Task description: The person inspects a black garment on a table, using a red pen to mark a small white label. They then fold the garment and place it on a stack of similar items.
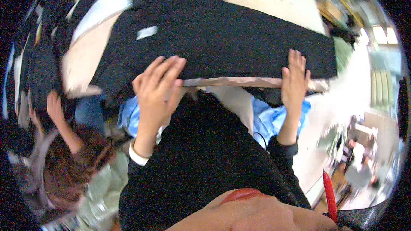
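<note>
A wide piece of black cloth (218, 41) lies across the table in front of me, reaching close to the front edge. My left hand (157, 86) is over the cloth's near margin, palm down, blurred, with fingers spread and nothing seen in it. Farther right, my right hand (293, 80) lies flat at the cloth's near right part, fingers pointing away from me and thumb apart. Whether the left palm presses on the cloth, I cannot tell. A small white tag or slip (147, 32) sits on the cloth beyond my left hand.
The table's worn front edge (237, 82) runs beneath both hands. Blue fabric (269, 118) hangs below it. Pale tabletop (273, 0) shows at the far right. On the left, a co-worker's hand (54, 106) is near dark cloth. A red pointed object (330, 195) is at lower right.
</note>
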The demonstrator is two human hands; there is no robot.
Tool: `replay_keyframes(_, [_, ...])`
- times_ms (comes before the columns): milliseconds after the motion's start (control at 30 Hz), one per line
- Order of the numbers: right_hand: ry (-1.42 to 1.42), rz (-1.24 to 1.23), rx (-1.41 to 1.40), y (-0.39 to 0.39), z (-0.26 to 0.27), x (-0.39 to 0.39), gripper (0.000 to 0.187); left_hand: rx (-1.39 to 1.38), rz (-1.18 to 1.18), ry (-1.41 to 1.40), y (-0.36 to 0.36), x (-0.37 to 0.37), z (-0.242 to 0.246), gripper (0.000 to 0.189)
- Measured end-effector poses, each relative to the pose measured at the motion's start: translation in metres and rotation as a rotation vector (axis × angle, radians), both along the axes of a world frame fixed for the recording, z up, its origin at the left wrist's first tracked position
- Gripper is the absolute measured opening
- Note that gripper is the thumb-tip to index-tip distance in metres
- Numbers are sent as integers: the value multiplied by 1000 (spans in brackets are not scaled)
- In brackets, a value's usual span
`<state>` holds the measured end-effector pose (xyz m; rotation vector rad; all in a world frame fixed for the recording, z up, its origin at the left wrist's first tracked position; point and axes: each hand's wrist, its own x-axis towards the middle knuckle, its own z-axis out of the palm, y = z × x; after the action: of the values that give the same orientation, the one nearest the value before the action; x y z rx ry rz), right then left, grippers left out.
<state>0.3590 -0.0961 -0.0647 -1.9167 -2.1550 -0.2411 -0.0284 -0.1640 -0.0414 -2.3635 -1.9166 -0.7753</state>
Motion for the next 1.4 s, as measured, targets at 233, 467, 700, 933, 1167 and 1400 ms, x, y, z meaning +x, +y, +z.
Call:
replay_keyframes(233, [221, -686, 4, -14, 5, 71, 67, -184, 165, 124, 32, -51, 4, 38])
replay_keyframes(467, [481, -885, 298, 2, -1, 100, 71, 59, 112, -42, 53, -1, 14, 26])
replay_keyframes(700, [960, -489, 540, 25, 28, 55, 28, -513, -476, -1041, 115, 129, 41, 64])
replay_keyframes(933, [350, 665, 395, -5, 36, -70, 37, -841, -104, -1403, 135, 163, 51, 43])
replay_keyframes(1167, [537, 719, 446, -37, 18, -51, 22, -736, -7, -1708, 118, 134, 22, 52])
replay_keyframes(1400, [559, 506, 531, -44, 8, -43, 16, -728, -104, -1803, 116, 131, 14, 52])
